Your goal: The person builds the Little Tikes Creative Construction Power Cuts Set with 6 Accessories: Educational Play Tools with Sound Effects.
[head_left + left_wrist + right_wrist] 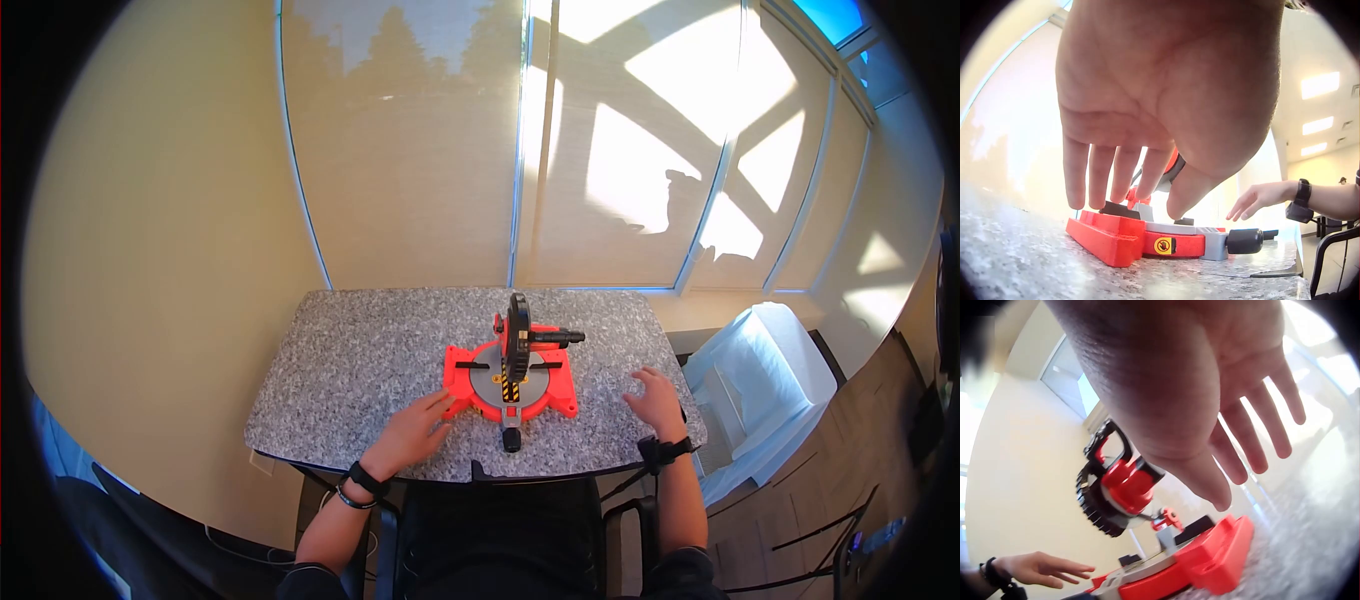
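Observation:
A red, grey and black miter saw (pixel 562 393) stands on the speckled table, its black round guard (pixel 518 335) raised over the grey turntable. My left hand (pixel 408 437) is at the left front corner of the red base, fingers extended and holding nothing. In the left wrist view those fingers hang over the base's red end (pixel 1110 240), beside a yellow warning label (pixel 1162 245). To the right of the saw, my right hand (pixel 655 402) hovers with relaxed fingers and nothing in its grasp. The saw's black handle (pixel 1124 440) shows in the right wrist view.
The grey speckled table (pixel 350 345) has its front edge close to my body. A black knob (pixel 512 440) on the saw points toward me. A chair under a pale cover (pixel 770 350) stands at the right, and shaded windows (pixel 410 180) rise behind the table.

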### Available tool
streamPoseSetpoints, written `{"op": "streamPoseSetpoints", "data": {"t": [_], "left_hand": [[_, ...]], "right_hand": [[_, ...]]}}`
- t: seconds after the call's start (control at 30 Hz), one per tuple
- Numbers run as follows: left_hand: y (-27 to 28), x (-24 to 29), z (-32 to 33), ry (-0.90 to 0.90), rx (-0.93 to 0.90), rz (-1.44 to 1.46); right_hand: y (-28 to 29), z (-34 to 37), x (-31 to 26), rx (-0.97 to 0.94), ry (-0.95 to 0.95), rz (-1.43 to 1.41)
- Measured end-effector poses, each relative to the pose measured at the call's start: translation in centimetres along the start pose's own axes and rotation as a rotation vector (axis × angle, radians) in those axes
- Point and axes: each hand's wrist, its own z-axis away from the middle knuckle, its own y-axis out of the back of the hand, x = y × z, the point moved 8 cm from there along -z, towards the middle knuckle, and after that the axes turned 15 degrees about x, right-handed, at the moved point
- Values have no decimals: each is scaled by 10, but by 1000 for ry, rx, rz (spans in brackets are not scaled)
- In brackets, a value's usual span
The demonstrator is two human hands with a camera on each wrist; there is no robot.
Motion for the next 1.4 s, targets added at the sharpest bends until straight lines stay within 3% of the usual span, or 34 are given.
{"op": "streamPoseSetpoints", "data": {"t": [0.13, 0.17, 0.23, 0.47, 0.57, 0.73, 0.97, 1.03, 1.07, 1.13, 1.2, 1.27, 1.4], "left_hand": [[10, 2, 3, -15, 41, 15], [13, 3, 3, -8, 46, 6], [18, 4, 3, 3, 52, -2], [37, 16, -2, -20, 122, -12], [43, 23, -5, -40, 128, -26], [60, 44, -14, -31, 150, 36], [104, 88, -34, -121, 280, 75], [118, 98, -39, -132, 318, 90], [126, 107, -41, -186, 349, 90], [138, 124, -45, -240, 380, 90], [145, 144, -48, -286, 384, 158], [145, 158, -51, -313, 375, 241], [142, 168, -51, -411, 325, 371]], "right_hand": [[12, 9, 59, 159, -135, 218], [12, 11, 66, 158, -130, 218], [17, 20, 82, 84, -317, 226], [16, 32, 110, 136, -331, 164], [47, 24, 81, 223, -288, 164], [110, 3, -4, 465, -62, -114], [169, -9, -131, 484, 121, -263], [176, -7, -173, 452, 392, -308], [177, -9, -184, 452, 391, -309], [172, -2, -220, 302, 599, -510], [166, 2, -247, 145, 644, -592], [162, 8, -268, 153, 789, -708], [158, 11, -296, 87, 880, -705]]}}
